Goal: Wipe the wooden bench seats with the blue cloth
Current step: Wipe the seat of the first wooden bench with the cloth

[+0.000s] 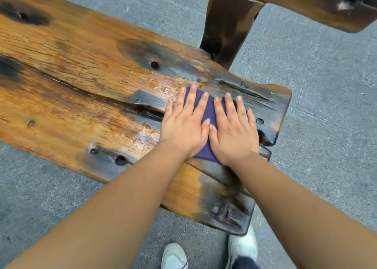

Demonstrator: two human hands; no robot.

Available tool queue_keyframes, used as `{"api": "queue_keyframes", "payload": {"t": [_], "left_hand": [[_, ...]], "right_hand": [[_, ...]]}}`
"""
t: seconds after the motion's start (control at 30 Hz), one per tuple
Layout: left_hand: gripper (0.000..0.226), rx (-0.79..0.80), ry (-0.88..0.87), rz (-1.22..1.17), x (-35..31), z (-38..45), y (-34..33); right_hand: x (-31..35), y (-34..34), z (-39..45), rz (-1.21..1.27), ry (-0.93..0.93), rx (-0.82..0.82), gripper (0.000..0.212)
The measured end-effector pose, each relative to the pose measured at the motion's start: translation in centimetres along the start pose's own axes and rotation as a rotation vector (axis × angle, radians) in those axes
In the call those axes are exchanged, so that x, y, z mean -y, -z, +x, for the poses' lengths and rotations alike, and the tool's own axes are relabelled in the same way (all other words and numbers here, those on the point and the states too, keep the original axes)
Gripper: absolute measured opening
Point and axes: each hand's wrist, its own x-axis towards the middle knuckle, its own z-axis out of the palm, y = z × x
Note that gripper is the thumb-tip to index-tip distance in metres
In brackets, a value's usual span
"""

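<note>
On the wooden bench (81,68), left hand (183,123), right hand (234,130), grips open, flat on blue cloth (208,109)

Grey speckled stone floor (318,97) all around here, laid in big slabs with thin seams running across at the right. Up at the top, a dark brown wooden leg (226,27) stands on that floor, carrying a heavy plank (318,3) that runs off the top right corner. Soft, even light, no hard shadows. Two pale shoes (175,256) at the bottom edge.
</note>
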Motion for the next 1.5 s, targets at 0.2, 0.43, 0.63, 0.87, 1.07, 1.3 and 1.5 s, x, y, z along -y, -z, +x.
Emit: {"api": "queue_keyframes", "payload": {"t": [0.2, 0.43, 0.63, 0.87, 1.07, 1.3, 1.5], "left_hand": [[0.068, -0.022, 0.051, 0.019, 1.8, 7.1, 0.9], [0.068, -0.048, 0.028, 0.037, 4.0, 12.6, 2.3], [0.068, -0.012, 0.043, 0.043, 4.1, 13.1, 2.9], [0.065, -0.023, 0.057, 0.042, 3.9, 11.5, 3.0], [0.065, 0.036, 0.126, 0.014, 3.2, 4.8, 2.3], [0.070, 0.102, 0.402, -0.067, 2.3, -7.3, 1.2], [0.070, 0.071, 0.831, -0.237, -3.0, -16.1, -0.8]], "right_hand": [[-0.8, 1.7, 8.3, -0.040, 0.105, -0.043, 0.066], [-0.5, 2.2, 13.9, 0.001, 0.168, -0.106, 0.069], [-0.5, 2.3, 14.6, 0.018, 0.175, -0.086, 0.070], [-0.6, 2.5, 13.8, 0.008, 0.249, -0.049, 0.067], [0.2, 1.7, 8.3, -0.028, 0.330, 0.078, 0.067], [3.2, 1.0, 1.0, -0.090, 0.623, 0.216, 0.066], [4.1, 0.6, -0.1, -0.230, 1.225, 0.330, 0.067]]}}
